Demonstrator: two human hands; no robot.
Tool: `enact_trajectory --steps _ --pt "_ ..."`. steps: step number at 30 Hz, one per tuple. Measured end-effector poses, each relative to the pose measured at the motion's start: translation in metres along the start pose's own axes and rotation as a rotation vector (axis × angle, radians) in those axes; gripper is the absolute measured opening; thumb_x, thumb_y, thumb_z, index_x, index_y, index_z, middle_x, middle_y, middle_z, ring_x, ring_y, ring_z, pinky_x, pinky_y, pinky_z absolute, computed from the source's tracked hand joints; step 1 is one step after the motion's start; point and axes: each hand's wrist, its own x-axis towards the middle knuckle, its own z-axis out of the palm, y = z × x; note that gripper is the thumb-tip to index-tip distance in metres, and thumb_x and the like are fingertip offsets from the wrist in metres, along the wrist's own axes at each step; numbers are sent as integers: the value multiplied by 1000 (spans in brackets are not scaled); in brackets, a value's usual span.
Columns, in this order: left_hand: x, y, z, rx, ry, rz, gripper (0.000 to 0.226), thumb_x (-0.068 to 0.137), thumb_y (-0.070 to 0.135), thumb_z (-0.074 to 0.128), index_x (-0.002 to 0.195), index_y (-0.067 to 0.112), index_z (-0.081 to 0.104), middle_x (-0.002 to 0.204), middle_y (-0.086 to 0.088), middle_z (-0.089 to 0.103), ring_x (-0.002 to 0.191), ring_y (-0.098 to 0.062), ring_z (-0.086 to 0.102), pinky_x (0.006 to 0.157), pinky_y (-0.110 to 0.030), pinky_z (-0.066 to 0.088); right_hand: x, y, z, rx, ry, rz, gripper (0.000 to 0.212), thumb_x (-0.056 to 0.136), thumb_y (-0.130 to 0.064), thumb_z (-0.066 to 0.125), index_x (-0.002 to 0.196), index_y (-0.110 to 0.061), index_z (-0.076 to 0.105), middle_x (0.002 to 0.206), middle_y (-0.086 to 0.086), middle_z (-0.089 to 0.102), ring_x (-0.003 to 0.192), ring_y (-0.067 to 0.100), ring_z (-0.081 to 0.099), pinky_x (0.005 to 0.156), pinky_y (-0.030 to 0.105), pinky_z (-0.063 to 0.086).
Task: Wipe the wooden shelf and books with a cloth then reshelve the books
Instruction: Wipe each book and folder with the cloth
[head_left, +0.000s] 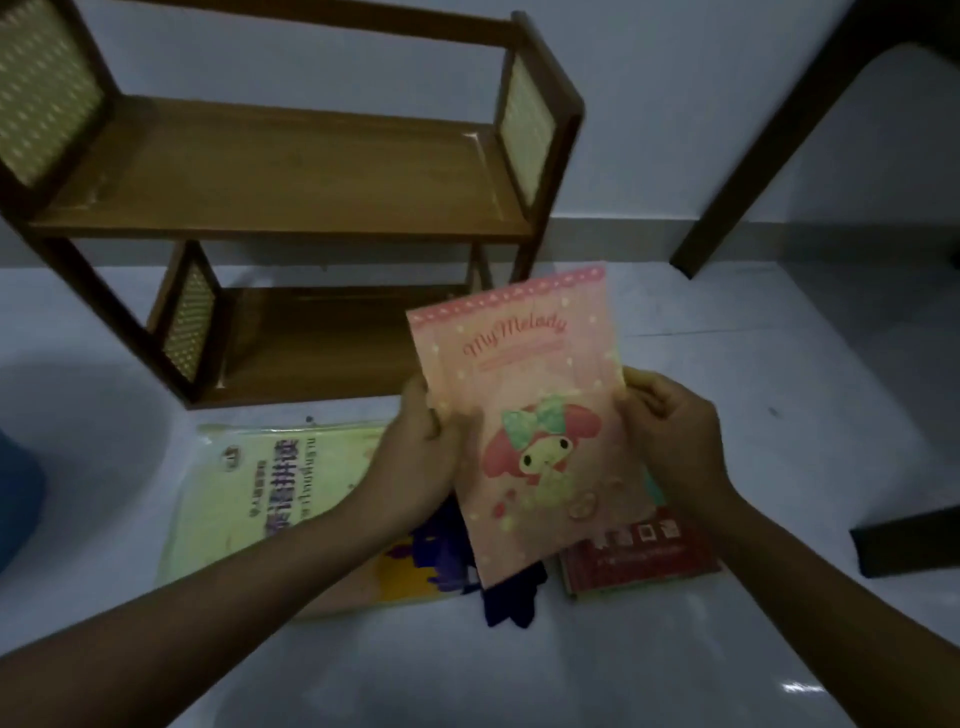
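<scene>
A pink "My Melody" book (530, 415) is held up above the floor, cover facing me. My left hand (421, 452) grips its left edge and my right hand (670, 431) grips its right edge. Behind it stands the wooden two-tier shelf (291, 176) with woven side panels, both tiers bare. On the floor lie a pale green book (260, 483), a yellow and purple book (415, 566) and a red book (639, 556). A dark blue cloth (511, 597) lies crumpled under the pink book.
A dark table leg (769, 140) slants down at the right, with a dark foot (909, 545) lower on the floor. Something blue (15, 499) shows at the left edge. The floor is pale glossy tile, the wall white.
</scene>
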Motion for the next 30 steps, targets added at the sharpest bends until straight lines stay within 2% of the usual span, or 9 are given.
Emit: enact_trajectory --steps 3,8,11,13,17,22,24,27,30 --pt "27 -19 58 66 -186 1 35 98 19 46 131 24 37 123 9 58 100 5 60 77 -15 53 14 44 -27 -75 4 223 21 88 -12 62 103 -19 74 88 -7 72 88 19 68 80 40 58" --pt "54 -49 116 68 -320 -162 69 87 36 49 144 12 19 140 -3 50 123 -22 54 96 -43 52 24 93 -41 -250 41 293 32 90 -6 48 112 -14 69 111 7 70 102 27 63 87 36 51" --pt "58 -56 125 101 -352 -193 70 98 25 46 149 7 2 147 -5 42 130 -23 47 104 -43 46 25 104 -28 -304 -101 279 39 90 -6 48 128 -10 56 123 12 63 111 31 58 84 28 42" --pt "55 -53 123 140 -356 -142 62 98 20 47 147 10 11 146 -7 41 132 -24 45 103 -40 47 23 111 -16 -406 -205 279 50 87 -17 50 137 -12 44 134 13 54 121 33 51 92 31 41" --pt "47 -35 85 341 -273 135 60 96 18 53 146 15 20 146 11 18 135 -6 21 107 -17 31 -18 100 17 -679 -388 -120 70 96 -31 44 152 -19 4 159 3 -7 147 24 -7 120 46 4" --pt "25 -62 -40 754 -186 91 89 91 50 51 152 20 -4 160 5 -6 146 -11 -4 120 -41 14 -95 81 69 -518 -836 -429 83 91 -46 50 152 -25 -3 158 7 -19 145 25 -18 116 39 1" --pt "1 -75 -89 852 -173 23 102 76 76 41 151 26 -9 155 10 -13 144 -8 -10 120 -42 10 -98 85 87 -493 -837 -370 80 89 -42 54 151 -25 8 161 8 -8 147 26 -5 118 44 11" --pt "-38 -96 -150 988 -280 -56 119 59 95 34 145 33 -21 155 10 -22 144 -8 -17 121 -43 2 -85 80 101 -326 -654 -294 56 77 -29 54 131 -16 45 138 12 44 126 34 45 101 48 41" --pt "-68 -121 -191 1070 -385 -85 127 59 94 43 144 31 -27 153 12 -31 143 -8 -24 120 -43 -6 -57 55 110 -82 -433 -126 51 81 -17 54 131 -17 45 129 9 51 117 24 52 101 42 44"
